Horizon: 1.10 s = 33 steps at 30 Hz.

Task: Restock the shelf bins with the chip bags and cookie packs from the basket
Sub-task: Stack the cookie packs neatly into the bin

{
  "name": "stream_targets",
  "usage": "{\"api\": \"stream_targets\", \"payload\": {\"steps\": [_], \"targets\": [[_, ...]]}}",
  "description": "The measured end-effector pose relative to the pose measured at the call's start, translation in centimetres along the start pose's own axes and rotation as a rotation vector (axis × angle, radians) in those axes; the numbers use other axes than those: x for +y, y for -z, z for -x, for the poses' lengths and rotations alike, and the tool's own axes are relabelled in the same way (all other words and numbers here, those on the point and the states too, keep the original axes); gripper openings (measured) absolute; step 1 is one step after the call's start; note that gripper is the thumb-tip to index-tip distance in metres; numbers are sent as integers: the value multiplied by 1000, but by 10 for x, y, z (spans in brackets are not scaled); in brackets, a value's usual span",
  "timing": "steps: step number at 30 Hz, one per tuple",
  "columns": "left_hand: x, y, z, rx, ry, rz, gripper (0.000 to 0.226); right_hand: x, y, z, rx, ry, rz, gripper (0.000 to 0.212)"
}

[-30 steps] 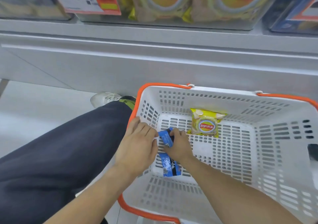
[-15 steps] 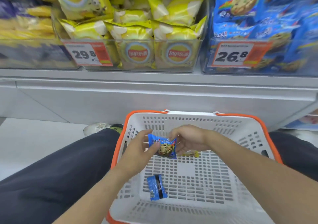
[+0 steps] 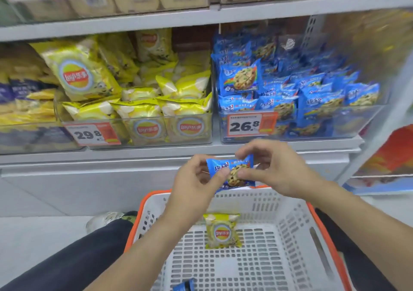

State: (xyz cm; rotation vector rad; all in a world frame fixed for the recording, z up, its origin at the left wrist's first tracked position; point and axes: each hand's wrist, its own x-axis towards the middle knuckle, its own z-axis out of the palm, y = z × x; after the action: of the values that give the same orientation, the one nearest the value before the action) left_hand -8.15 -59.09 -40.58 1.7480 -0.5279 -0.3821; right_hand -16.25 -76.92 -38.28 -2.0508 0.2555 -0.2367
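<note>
Blue cookie pack [image 3: 232, 172] held over the far rim of the basket [image 3: 290, 210], pinched at both ends: left hand [image 3: 194, 185] on its left edge, right hand [image 3: 274, 170] with fingers [image 3: 245, 154] on the top right corner. Long axis runs left-right, face toward the camera. Cookie bin [image 3: 312, 125] sits up and right of the pack, so the right hand looks nearer; chip bag [image 3: 222, 231] and another blue pack [image 3: 184, 286] lie in the basket.
</note>
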Motion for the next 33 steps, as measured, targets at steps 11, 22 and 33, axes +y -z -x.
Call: {"api": "stream_targets", "payload": {"steps": [11, 22, 33], "targets": [[79, -1, -90, 178, -688, -818, 83, -39, 121, -56, 693, 127, 241, 22], [53, -14, -109, 112, -658, -1138, 115, -18, 144, -172, 708, -9, 128, 27], [42, -17, -115, 205, -712, -1128, 125, -12, 134, -212, 637, 5, 399, 26]]}}
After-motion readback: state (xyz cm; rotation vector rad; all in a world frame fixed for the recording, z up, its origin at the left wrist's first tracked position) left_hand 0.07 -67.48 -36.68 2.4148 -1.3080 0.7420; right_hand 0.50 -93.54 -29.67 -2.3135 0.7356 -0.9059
